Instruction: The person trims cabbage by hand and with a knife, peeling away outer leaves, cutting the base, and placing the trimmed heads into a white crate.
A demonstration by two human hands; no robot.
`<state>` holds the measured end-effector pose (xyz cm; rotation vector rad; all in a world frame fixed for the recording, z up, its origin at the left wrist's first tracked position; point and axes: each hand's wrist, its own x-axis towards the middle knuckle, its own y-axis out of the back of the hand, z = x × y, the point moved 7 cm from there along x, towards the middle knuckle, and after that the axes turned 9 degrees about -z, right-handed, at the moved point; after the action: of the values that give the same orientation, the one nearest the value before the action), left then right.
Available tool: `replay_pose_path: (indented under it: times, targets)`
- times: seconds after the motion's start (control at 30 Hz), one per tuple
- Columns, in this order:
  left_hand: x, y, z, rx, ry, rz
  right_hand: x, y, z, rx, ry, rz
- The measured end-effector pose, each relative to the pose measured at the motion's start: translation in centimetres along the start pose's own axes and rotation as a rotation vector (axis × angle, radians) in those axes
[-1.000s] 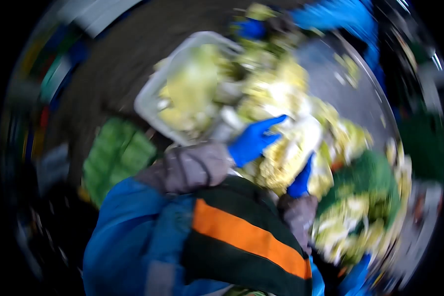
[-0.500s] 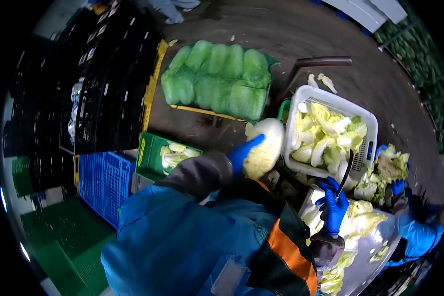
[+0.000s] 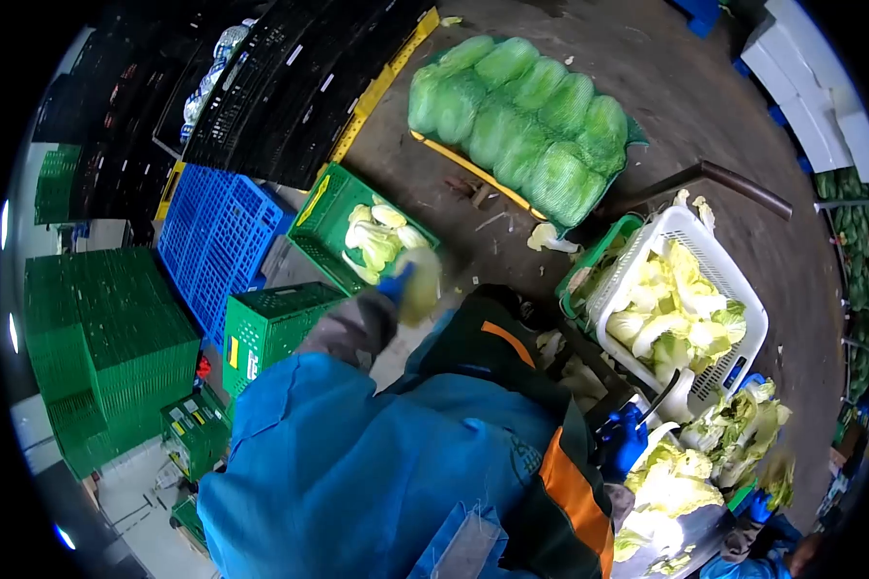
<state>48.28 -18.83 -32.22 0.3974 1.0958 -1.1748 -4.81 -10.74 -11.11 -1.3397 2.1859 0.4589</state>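
A blue glove covers my left hand (image 3: 392, 287), which grips a pale trimmed cabbage (image 3: 420, 286), blurred by motion, beside the green crate (image 3: 321, 228). Several pale cabbages (image 3: 378, 232) lie inside that crate. On the right, my right hand (image 3: 625, 441), also gloved in blue, is closed around a knife (image 3: 658, 397) with a dark curved blade. The blade points up toward a white basket (image 3: 755, 333) full of yellow-green leaves (image 3: 681, 307). Loose leaves (image 3: 668, 475) cover the metal table (image 3: 702, 543) near my right hand.
Green-netted cabbages (image 3: 531, 114) lie beyond the crate. A bent dark metal bar (image 3: 743, 186) stands behind the basket. Black crates (image 3: 304, 82), a blue pallet (image 3: 212, 234) and stacked green crates (image 3: 116, 318) are at left. A co-worker's gloved hand (image 3: 760, 506) is at lower right.
The view has turned. My left hand has moved left with the cabbage, from beside the white basket to the green crate. My right hand still holds the knife near the leaves.
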Motion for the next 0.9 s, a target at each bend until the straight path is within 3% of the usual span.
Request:
replay_pose_path:
  times: [0.03, 0.07, 0.1, 0.17, 0.23, 0.27, 0.37, 0.4, 0.47, 0.5, 0.53, 0.57, 0.63, 0.67, 0.73, 0.8, 0.87, 0.9]
  targets:
    - [3.5, 8.9, 1.6, 0.345, -0.518, 0.161, 0.5, 0.4, 0.1, -0.014, -0.023, 0.005]
    - [4.0, 15.9, 0.0, 0.423, -0.229, 0.678, 0.9, 0.6, 0.2, -0.027, -0.043, 0.013]
    - [5.4, 21.3, -0.9, 0.476, -0.244, 0.711, 1.0, 0.5, 0.1, -0.037, -0.052, 0.019]
    - [5.5, 22.6, -1.3, 0.802, 0.033, 0.563, 0.3, -0.1, -0.3, -0.058, 0.019, 0.037]
    - [2.2, 16.0, -0.4, 0.972, 0.164, 0.354, -0.8, -1.3, -0.4, 0.015, 0.103, 0.044]
    - [0.7, 12.4, -0.3, 1.018, 0.193, 0.249, -1.7, -2.3, -0.3, 0.038, 0.040, 0.078]
    - [-0.3, 1.0, -0.3, 1.170, 0.202, -0.096, -2.3, -3.6, 2.2, 0.081, 0.041, -0.125]
    - [0.5, -3.5, 0.2, 1.301, 0.162, -0.228, -2.8, -3.8, 2.4, 0.025, 0.044, -0.156]
    - [4.3, -16.1, 0.6, 1.798, -0.168, -0.559, -3.8, -4.1, 2.1, 0.280, 0.080, -0.186]
    - [7.8, -18.4, 0.3, 1.752, -0.184, -0.552, -4.5, -3.6, 1.6, 0.314, 0.076, -0.171]
    - [6.7, -24.2, 2.1, 1.644, -0.325, -0.680, -5.5, -3.2, 1.2, 0.348, 0.068, -0.162]
    - [8.8, -27.5, 2.1, 1.431, -0.405, -0.746, -6.5, -2.6, 2.0, 0.377, 0.089, -0.083]
    - [6.6, -36.5, 2.0, 1.095, 0.029, -0.823, -8.5, -1.5, 3.2, 0.485, 0.105, 0.055]
    - [3.0, -41.9, 2.4, 1.089, 0.018, -0.851, -9.5, -1.5, 3.3, 0.577, 0.103, 0.113]
    - [-3.6, -50.5, 0.5, 1.174, -0.259, -1.156, -12.8, 0.0, 3.5, 0.673, 0.150, 0.338]
    - [-11.2, -55.8, -3.9, 1.205, -0.379, -1.458, -16.9, 1.1, 4.7, 0.768, 0.190, 0.563]
    - [-20.8, -57.1, -9.7, 1.384, -0.152, -1.672, -21.9, 3.6, 6.8, 0.697, 0.192, 0.887]
    - [-25.0, -56.3, -12.9, 1.481, -0.186, -1.941, -25.2, 5.2, 6.8, 0.596, 0.341, 1.050]
